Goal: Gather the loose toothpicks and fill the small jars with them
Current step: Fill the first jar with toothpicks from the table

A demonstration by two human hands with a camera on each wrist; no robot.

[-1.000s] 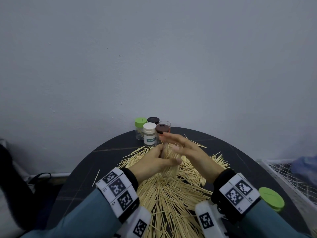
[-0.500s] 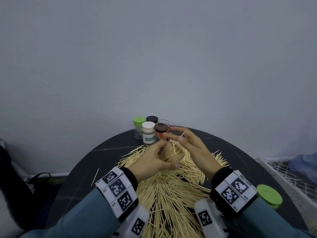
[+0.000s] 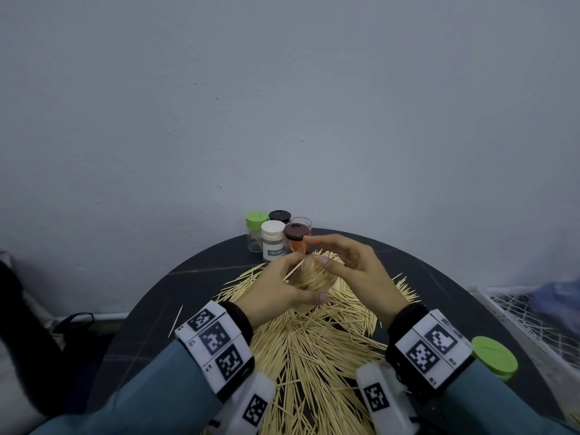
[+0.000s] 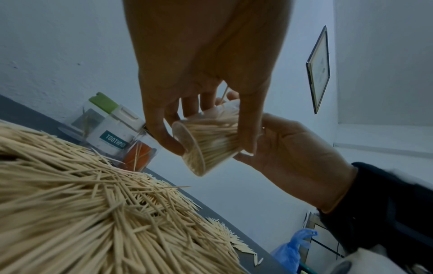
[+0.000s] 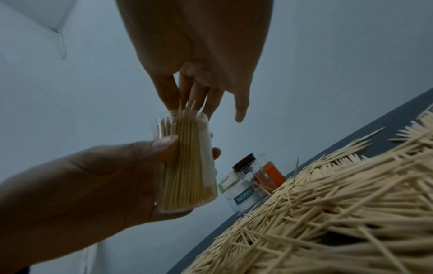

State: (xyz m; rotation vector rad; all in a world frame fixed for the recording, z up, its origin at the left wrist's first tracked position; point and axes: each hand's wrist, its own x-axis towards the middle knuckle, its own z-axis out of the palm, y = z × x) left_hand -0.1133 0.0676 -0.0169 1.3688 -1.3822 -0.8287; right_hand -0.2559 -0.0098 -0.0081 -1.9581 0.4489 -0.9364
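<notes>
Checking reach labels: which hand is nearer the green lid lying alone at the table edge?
Right. The right hand is up at the clear jar on the green lid's side; the left hand grips that jar, farther across.

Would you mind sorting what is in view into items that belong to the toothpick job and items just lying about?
Job:
clear jar gripped by left hand
right hand
toothpick pile
capped jars
green lid

Lying about:
blue bag
picture frame

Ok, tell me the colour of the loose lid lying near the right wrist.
Bright green; the loose lid shows best in the head view.
</notes>
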